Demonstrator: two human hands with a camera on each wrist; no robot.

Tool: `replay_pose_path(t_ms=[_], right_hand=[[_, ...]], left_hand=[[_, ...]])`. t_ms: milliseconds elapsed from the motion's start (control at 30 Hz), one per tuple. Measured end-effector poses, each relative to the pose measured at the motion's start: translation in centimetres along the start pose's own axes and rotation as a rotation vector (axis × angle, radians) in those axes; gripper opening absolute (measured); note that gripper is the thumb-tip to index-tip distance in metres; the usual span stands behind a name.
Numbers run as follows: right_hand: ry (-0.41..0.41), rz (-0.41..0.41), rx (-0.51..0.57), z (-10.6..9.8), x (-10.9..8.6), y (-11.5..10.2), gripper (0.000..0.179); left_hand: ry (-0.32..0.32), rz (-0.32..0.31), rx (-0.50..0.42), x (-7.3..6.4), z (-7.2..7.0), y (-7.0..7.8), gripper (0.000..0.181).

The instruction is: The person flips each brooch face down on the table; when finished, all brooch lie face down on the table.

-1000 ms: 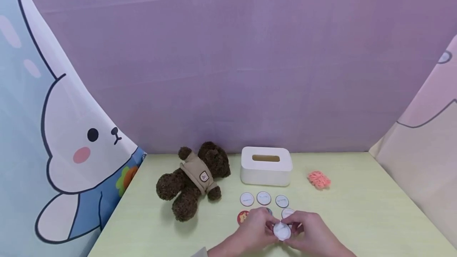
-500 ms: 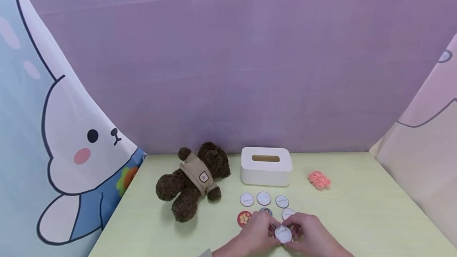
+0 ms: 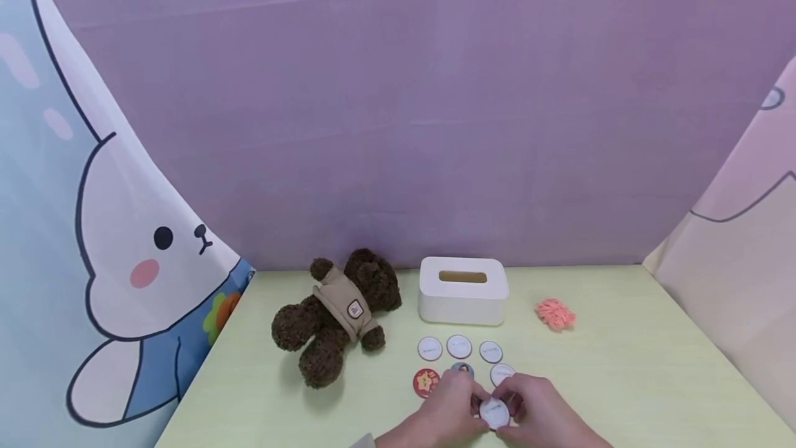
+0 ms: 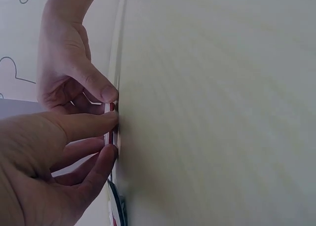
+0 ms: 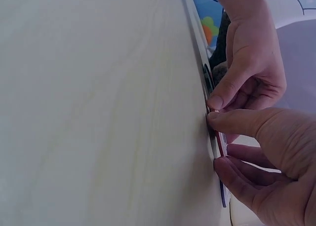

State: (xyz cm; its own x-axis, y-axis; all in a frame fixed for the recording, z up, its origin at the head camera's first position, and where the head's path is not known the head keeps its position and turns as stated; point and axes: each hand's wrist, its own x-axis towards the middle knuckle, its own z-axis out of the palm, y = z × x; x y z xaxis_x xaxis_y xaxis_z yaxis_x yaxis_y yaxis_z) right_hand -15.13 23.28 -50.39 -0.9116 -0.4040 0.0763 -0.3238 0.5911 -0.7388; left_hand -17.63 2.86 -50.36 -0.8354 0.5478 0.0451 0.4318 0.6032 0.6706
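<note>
Both hands pinch one round badge (image 3: 495, 414), its white back with a thin pin line facing up. My left hand (image 3: 449, 406) grips its left edge, and my right hand (image 3: 537, 410) grips the right edge. Seen edge-on in the left wrist view, the badge lies flat, close over the tabletop, between thumbs and fingers. Behind the hands are a white-backed badge (image 3: 501, 374), a red badge with a yellow star (image 3: 425, 382) and a blue badge (image 3: 463, 369) partly hidden by the left hand. Farther back, three white-backed badges (image 3: 459, 346) form a row.
A white tissue box (image 3: 463, 304) stands behind the badges. The brown teddy bear (image 3: 348, 303) in a beige top lies to the left, and a pink fluffy clump (image 3: 555, 314) lies to the right. A purple cloth (image 3: 435, 123) hangs behind the pale table (image 3: 653, 365).
Both hands have shifted slightly toward the person and to the right with the pinched badge. More of the red star badge and the blue badge now shows.
</note>
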Motion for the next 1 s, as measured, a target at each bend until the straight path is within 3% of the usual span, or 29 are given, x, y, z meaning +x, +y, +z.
replay_pose_path(t_ms=[167,467,733,933,1000], right_hand=[[-0.002,0.016,-0.022,0.0,0.1,-0.1,0.026],[0.033,-0.034,-0.034,0.2,0.1,0.0,0.027],[0.030,-0.052,-0.061,0.1,0.2,0.1,0.030],[0.022,-0.027,-0.089,-0.6,0.6,-0.2,0.030],[0.040,-0.033,-0.107,-0.9,0.9,-0.5,0.030]], left_hand=[[0.003,0.006,-0.002,0.1,0.0,0.0,0.032],[-0.014,0.000,-0.058,0.4,-0.2,0.0,0.028],[-0.006,0.032,-0.043,0.3,-0.4,0.0,0.027],[-0.037,0.010,-0.093,0.1,-1.9,-0.6,0.030],[-0.021,0.031,-0.076,0.1,-2.9,-1.1,0.020]])
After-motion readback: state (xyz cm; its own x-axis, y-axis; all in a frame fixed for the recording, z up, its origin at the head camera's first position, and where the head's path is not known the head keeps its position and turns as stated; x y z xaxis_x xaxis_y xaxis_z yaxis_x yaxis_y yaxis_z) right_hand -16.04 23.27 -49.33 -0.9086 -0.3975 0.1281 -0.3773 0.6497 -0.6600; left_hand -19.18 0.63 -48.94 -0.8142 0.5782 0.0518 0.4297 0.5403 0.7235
